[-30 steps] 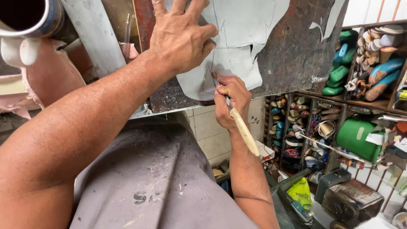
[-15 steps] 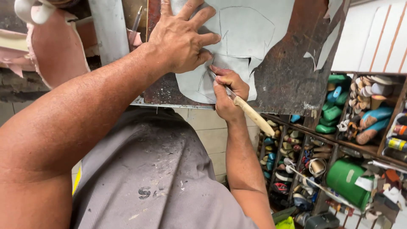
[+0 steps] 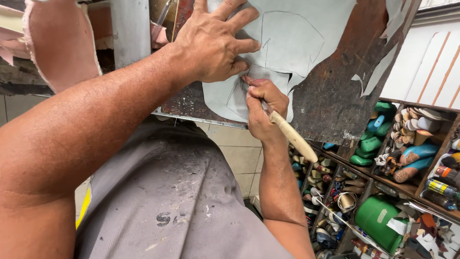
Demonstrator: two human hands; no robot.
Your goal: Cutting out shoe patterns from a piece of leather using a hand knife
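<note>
Pale grey-blue leather sheet [image 3: 297,43] bearing dark pencilled outlines, on a rust-brown, scuffed cutting board [image 3: 335,96]. Cream wooden knife handle [image 3: 293,138]; pink leather scrap [image 3: 60,43]; green round tin [image 3: 378,218].

- A sheet of material [image 3: 292,43] lies on the bench [image 3: 335,96].
- The left hand [image 3: 213,43] lies flat on the sheet's left part.
- The right hand [image 3: 261,108] sits just below it, gripping a knife [image 3: 292,139] whose handle points down and right.
- Shelves [image 3: 383,192] of small items stand to the right, below the bench.
</note>
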